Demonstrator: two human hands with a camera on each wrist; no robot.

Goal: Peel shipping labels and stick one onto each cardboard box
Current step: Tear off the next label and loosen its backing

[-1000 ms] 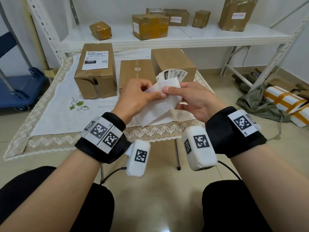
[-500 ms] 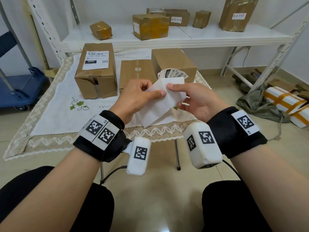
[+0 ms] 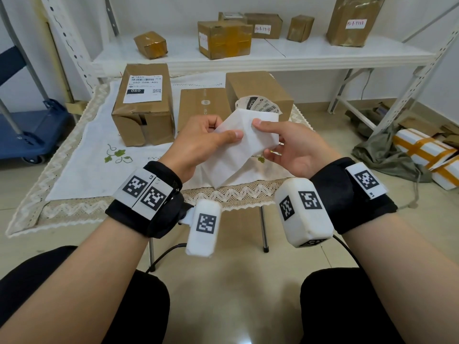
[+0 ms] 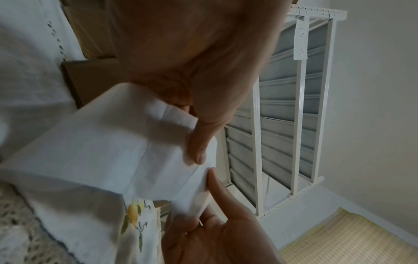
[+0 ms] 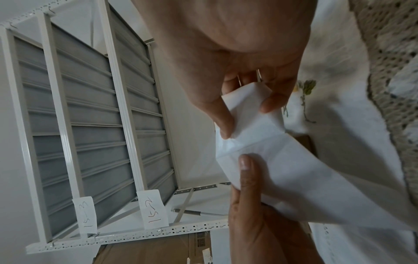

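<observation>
Both hands hold a strip of white label backing paper (image 3: 238,147) in front of me, above the near table edge. My left hand (image 3: 211,137) pinches its upper left part with the thumb on top. My right hand (image 3: 280,142) pinches the upper right corner, thumb on the sheet. Behind the sheet a printed label (image 3: 260,105) curls away from the backing. Three cardboard boxes stand on the table: a labelled box (image 3: 144,105) at left, a flat box (image 3: 201,105) in the middle, a plain box (image 3: 258,88) at right. The backing sheet (image 4: 113,151) (image 5: 282,160) fills both wrist views.
A white cloth with a lace border (image 3: 82,170) covers the small table. Behind it a white metal shelf (image 3: 248,55) carries several taped boxes. A blue trolley (image 3: 27,127) stands at left. White parcels with orange tape (image 3: 422,150) and a grey bag lie on the floor at right.
My right hand has drawn a little to the right and down, and the printed label has curled further off the backing behind the sheet. The left hand has kept its pinch.
</observation>
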